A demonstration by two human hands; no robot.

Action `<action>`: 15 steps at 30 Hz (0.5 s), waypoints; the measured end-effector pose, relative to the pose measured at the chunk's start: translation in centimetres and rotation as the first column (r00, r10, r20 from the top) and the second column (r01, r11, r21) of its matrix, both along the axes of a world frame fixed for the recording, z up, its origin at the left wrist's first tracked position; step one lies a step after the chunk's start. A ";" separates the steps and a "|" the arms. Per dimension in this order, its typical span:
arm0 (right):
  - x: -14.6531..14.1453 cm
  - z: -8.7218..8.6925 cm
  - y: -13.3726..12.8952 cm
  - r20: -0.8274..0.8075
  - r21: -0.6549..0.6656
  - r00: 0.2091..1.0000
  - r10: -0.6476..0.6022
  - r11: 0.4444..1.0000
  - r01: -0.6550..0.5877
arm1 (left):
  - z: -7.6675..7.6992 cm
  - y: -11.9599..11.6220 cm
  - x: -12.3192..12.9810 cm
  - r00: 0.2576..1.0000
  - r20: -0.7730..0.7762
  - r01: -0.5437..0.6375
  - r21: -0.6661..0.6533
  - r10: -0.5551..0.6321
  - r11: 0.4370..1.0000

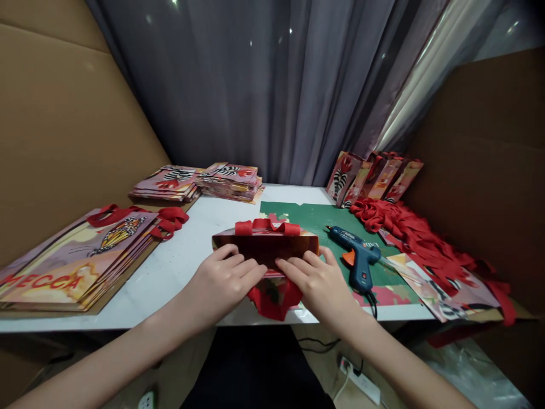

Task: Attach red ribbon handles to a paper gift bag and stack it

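Observation:
A paper gift bag (259, 247) stands at the front middle of the table, its mouth open toward me. One red ribbon handle (267, 227) lies along its far rim; another red ribbon (275, 307) hangs down in a loop at the near side. My left hand (232, 275) grips the left part of the near rim, fingers curled over the edge. On the right part of that rim my right hand (319, 278) does likewise, fingertips close to the left ones. The thumbs are hidden. A blue glue gun (360, 258) lies just right of my right hand.
Flat bags with ribbons (119, 244) are stacked at left, more stacks (230, 179) behind. Standing bags (374, 176) and a heap of red ribbons (421, 238) occupy the right. A green mat (315, 213) lies beneath the glue gun. Cardboard walls (63, 113) flank the table.

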State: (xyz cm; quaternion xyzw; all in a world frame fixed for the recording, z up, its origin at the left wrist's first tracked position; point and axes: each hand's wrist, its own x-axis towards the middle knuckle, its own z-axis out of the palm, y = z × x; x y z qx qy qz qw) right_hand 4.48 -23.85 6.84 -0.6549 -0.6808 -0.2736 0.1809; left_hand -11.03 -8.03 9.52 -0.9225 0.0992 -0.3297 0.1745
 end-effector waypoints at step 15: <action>2.5 -0.9 -0.8 0.074 0.184 0.997 -0.029 0.983 0.015 | -0.2 2.5 -0.9 0.994 0.003 0.110 0.063 -0.110 0.992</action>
